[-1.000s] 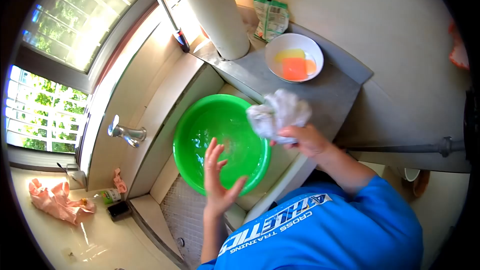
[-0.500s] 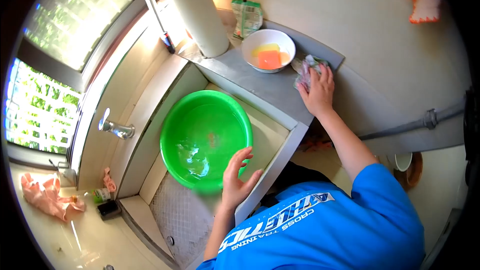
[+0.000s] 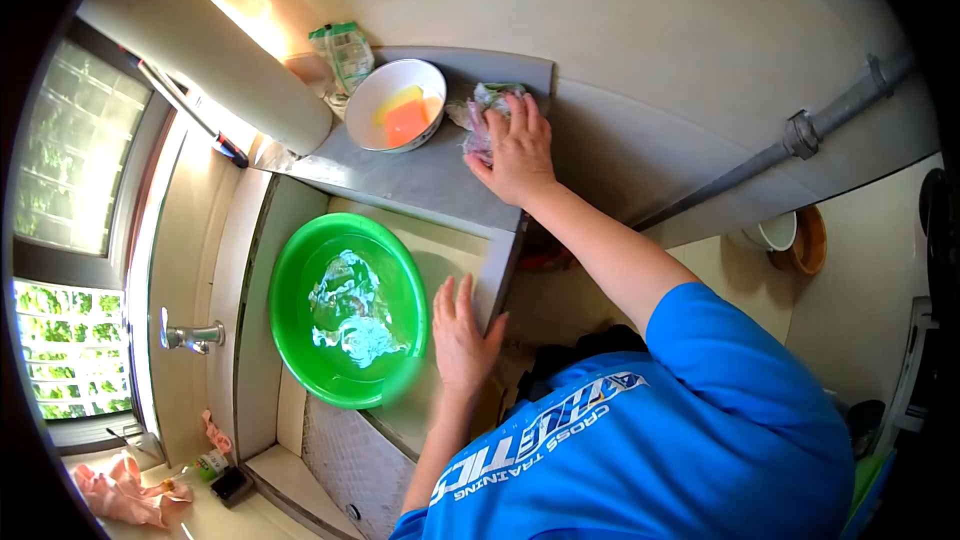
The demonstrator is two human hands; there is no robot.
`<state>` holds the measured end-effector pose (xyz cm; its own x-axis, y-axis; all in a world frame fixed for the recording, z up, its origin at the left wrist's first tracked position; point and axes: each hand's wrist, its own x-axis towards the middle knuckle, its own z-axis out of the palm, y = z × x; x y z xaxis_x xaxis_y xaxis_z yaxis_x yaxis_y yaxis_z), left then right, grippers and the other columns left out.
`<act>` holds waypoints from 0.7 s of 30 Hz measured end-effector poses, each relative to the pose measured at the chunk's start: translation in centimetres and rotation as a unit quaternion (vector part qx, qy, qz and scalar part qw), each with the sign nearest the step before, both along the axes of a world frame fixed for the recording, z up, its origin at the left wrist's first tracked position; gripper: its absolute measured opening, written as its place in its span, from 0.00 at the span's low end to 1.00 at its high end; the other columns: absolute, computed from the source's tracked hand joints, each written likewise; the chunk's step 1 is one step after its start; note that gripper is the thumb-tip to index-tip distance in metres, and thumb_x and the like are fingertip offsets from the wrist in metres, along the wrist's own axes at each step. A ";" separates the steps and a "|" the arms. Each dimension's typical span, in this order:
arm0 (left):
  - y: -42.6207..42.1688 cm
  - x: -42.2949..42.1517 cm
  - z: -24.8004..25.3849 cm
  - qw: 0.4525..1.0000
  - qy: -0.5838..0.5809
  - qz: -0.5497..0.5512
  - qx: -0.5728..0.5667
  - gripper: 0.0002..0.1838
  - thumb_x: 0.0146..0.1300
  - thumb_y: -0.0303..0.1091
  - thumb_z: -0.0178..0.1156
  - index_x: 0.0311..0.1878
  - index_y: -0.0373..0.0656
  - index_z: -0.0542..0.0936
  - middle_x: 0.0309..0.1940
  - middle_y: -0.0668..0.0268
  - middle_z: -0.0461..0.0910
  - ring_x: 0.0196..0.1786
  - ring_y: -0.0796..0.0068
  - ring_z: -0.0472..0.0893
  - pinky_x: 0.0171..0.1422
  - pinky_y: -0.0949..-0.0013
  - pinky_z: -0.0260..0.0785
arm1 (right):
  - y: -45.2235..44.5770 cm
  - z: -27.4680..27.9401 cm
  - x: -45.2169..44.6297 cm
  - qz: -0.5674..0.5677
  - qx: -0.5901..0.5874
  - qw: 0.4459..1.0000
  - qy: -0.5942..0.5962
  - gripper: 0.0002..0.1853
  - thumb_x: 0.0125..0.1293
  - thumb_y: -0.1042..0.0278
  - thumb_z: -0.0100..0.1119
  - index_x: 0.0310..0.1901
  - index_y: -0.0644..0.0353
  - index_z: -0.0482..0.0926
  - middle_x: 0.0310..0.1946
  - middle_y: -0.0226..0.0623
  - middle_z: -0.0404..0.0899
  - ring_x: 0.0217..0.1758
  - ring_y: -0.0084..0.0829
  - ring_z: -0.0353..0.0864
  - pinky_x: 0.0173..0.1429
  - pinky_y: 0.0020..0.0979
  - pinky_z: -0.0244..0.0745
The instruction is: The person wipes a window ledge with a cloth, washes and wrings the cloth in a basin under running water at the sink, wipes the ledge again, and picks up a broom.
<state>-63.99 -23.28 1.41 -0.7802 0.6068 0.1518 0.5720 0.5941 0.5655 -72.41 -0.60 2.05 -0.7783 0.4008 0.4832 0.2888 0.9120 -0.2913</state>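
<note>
My right hand point(image 3: 518, 147) lies over a crumpled, whitish bundle with purple and green patches point(image 3: 480, 130), which looks like a plastic bag, on the grey ledge point(image 3: 420, 180). Its fingers curve over the top and the thumb lies along the near side. Left of it stands a white bowl point(image 3: 360, 120) holding an orange block point(image 3: 405, 124) and a yellow piece. My left hand point(image 3: 463, 340) is open, thumb apart, beside the right rim of a green basin point(image 3: 283, 330). Water ripples inside the basin, which sits in a tiled sink point(image 3: 345, 440).
A metal tap point(image 3: 193, 336) juts from the left wall. Behind the bowl are a green-and-white packet point(image 3: 343, 55) and a thick white pipe point(image 3: 210, 50). At lower left lie a pink cloth point(image 3: 125, 493) and a small bottle point(image 3: 208, 465). A grey pipe point(image 3: 800, 135) runs along the right wall.
The view has turned, shifting the ledge and basin leftward. The water shows stronger ripples. My right hand stays on the bundle; my left hand remains open, now slightly off the basin's rim.
</note>
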 end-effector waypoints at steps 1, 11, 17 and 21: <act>0.0 0.1 0.1 1.000 0.011 0.003 -0.015 0.40 0.43 0.28 0.70 0.62 0.41 0.64 0.59 0.46 0.64 0.60 0.45 0.66 0.64 0.55 0.61 | 0.2 0.2 0.3 0.004 -0.003 1.000 -0.007 0.35 0.47 0.49 0.67 0.54 0.59 0.67 0.60 0.53 0.58 0.65 0.56 0.52 0.61 0.54 0.55; -0.3 1.1 -1.4 0.991 0.104 0.059 -0.065 0.34 0.43 0.32 0.71 0.57 0.43 0.71 0.55 0.55 0.71 0.58 0.52 0.70 0.61 0.56 0.65 | 4.5 -9.5 22.4 0.114 -0.305 0.942 0.075 0.18 0.53 0.68 0.60 0.47 0.57 0.73 0.39 0.44 0.75 0.43 0.46 0.75 0.45 0.42 0.72; -0.6 1.0 -1.8 0.976 0.165 0.056 -0.128 0.29 0.48 0.34 0.69 0.56 0.42 0.72 0.53 0.56 0.72 0.56 0.54 0.71 0.60 0.54 0.65 | 11.0 -12.4 44.5 0.009 -0.340 0.700 -0.628 0.18 0.53 0.58 0.62 0.44 0.56 0.80 0.42 0.39 0.80 0.47 0.40 0.78 0.46 0.49 0.70; -0.4 0.8 -1.9 0.958 0.252 0.020 -0.139 0.30 0.51 0.40 0.67 0.56 0.41 0.70 0.52 0.55 0.71 0.56 0.53 0.70 0.58 0.50 0.65 | 13.0 -17.7 54.0 -0.133 -0.439 0.796 -0.394 0.17 0.54 0.58 0.61 0.42 0.60 0.79 0.40 0.44 0.80 0.46 0.42 0.78 0.47 0.43 0.72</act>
